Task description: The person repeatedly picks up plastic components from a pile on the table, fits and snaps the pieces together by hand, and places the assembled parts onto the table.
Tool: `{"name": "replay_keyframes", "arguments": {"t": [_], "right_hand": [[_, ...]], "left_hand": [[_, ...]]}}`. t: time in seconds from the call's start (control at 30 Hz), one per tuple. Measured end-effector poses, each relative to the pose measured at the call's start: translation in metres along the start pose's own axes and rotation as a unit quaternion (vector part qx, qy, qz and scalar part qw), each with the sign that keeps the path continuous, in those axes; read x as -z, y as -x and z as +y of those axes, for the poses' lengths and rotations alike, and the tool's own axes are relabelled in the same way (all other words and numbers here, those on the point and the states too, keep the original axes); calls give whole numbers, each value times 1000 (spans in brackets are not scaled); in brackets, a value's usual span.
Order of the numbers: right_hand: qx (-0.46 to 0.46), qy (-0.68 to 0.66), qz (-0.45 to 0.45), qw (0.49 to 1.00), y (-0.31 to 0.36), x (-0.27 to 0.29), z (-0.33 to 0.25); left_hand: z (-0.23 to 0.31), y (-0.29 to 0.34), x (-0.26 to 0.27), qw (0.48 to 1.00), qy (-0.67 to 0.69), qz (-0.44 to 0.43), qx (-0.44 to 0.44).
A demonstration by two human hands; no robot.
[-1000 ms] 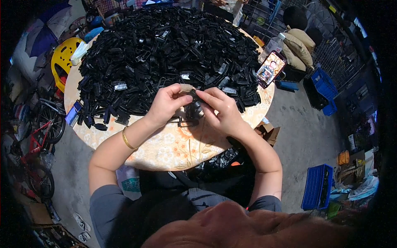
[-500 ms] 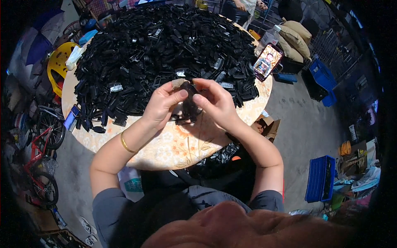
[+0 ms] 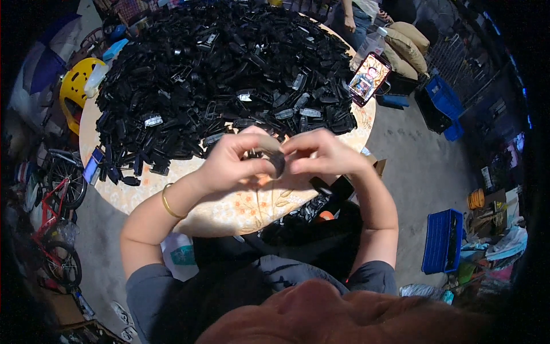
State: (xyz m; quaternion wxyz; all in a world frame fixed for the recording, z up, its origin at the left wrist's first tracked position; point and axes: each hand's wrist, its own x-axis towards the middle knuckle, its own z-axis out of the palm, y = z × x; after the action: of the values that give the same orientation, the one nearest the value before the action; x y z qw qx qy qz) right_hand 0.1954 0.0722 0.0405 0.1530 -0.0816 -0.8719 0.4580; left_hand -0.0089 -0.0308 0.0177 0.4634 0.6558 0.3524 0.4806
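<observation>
Over the near edge of the round table (image 3: 200,203), both my hands meet at a small black plastic piece (image 3: 278,164), blurred and partly covered by fingers. My left hand (image 3: 238,157), with a gold bangle at its wrist, pinches the piece between thumb and curled fingers. From the other side my right hand (image 3: 323,152) closes on it, fingertips at its upper right edge and thumb lower down. Just beyond my hands spreads a large heap of black plastic parts (image 3: 189,86), some with shiny metal faces. The piece's exact kind cannot be made out.
A lit phone (image 3: 368,79) stands at the table's right edge, by a clear bottle (image 3: 372,43). Another phone-like object (image 3: 93,165) lies at the left edge. More parts (image 3: 309,212) sit below the near edge. A blue crate (image 3: 443,241) is on the floor; another person (image 3: 358,23) stands far right.
My hands have come lower, toward me, and the black piece has turned between them. The view has shifted slightly. At the back, the other person has moved.
</observation>
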Motion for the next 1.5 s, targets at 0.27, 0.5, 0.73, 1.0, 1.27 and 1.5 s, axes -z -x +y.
{"name": "replay_keyframes", "arguments": {"t": [0.27,0.5,0.73,1.0,1.27,1.5], "right_hand": [[-280,418,106,858,28,32,34],[-185,374,153,896,9,-2,57],[-58,324,200,923,-9,-31,47],[-19,308,175,935,-15,-36,54],[20,257,115,959,-10,-44,20],[100,348,100,927,-14,-71,27]], "left_hand": [[-17,14,-43,934,-256,-219,-117],[-23,2,-26,944,-292,-54,-144],[-33,-10,1,865,-484,82,-105],[-34,-14,-4,821,-560,96,-57],[-37,-14,2,849,-509,139,-30],[-40,-14,26,962,-74,241,105]]}}
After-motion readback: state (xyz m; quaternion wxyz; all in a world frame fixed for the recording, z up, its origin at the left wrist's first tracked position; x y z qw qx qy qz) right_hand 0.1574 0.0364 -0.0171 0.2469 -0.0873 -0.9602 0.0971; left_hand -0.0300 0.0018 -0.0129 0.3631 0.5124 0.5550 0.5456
